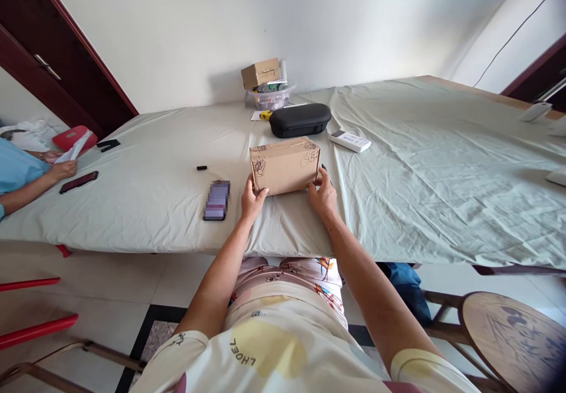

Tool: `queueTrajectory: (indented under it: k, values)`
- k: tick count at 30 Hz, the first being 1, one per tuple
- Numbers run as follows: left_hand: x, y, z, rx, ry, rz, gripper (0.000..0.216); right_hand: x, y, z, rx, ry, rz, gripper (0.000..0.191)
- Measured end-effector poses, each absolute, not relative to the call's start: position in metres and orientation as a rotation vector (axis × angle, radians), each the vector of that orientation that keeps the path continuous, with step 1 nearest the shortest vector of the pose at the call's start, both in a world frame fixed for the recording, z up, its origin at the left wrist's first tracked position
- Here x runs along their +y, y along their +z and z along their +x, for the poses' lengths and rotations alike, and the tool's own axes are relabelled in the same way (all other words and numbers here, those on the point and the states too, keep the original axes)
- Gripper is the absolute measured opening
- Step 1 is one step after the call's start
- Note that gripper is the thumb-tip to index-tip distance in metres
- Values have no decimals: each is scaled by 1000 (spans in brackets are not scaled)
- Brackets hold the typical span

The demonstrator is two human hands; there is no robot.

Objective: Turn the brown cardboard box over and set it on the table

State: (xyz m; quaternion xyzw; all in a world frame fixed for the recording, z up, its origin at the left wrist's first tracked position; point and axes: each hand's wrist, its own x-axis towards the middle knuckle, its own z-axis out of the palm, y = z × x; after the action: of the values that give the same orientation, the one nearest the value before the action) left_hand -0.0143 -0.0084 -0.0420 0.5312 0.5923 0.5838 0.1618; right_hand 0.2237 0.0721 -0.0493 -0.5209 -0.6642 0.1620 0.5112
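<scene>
A brown cardboard box (pixel 286 169) with dark scribbles at its upper corners is tilted up toward me over the cloth-covered table. My left hand (pixel 253 200) grips its lower left corner, thumb on the near face. On the other side, my right hand (pixel 323 197) is closed on the lower right corner. A thin dark object (pixel 324 169) shows by the right fingers; most of it is hidden, so its kind is unclear. Left of the box lie a phone (pixel 216 200) with a blurred screen and a small black cap-like piece (pixel 201 167).
Behind the box are a black zip case (pixel 300 120), a white remote-like device (pixel 351 140) and a plastic basket (pixel 269 98) with another carton (pixel 260 73) on top. At far left, another person's hands (pixel 62 170) hold paper near a dark phone (pixel 78 182). A wooden stool (pixel 508 340) stands right.
</scene>
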Motion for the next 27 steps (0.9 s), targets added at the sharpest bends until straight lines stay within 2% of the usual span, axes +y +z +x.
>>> queueTrajectory:
  k: [4,12,18,27]
  values:
    - [-13,-37,-15,1588,1772,1491,62,69,-43,224,-1481,390,-1160,57]
    - [-20,-31,-14,1543,1794,1541,67,65,-33,226,-1298,433,-992,50]
    - [-16,-36,-16,1672,1855,1458,66,60,-28,224,-1383,484,-945,37]
    - [-3,-55,-24,1775,1878,1463,59,63,-31,221,-1443,442,-990,37]
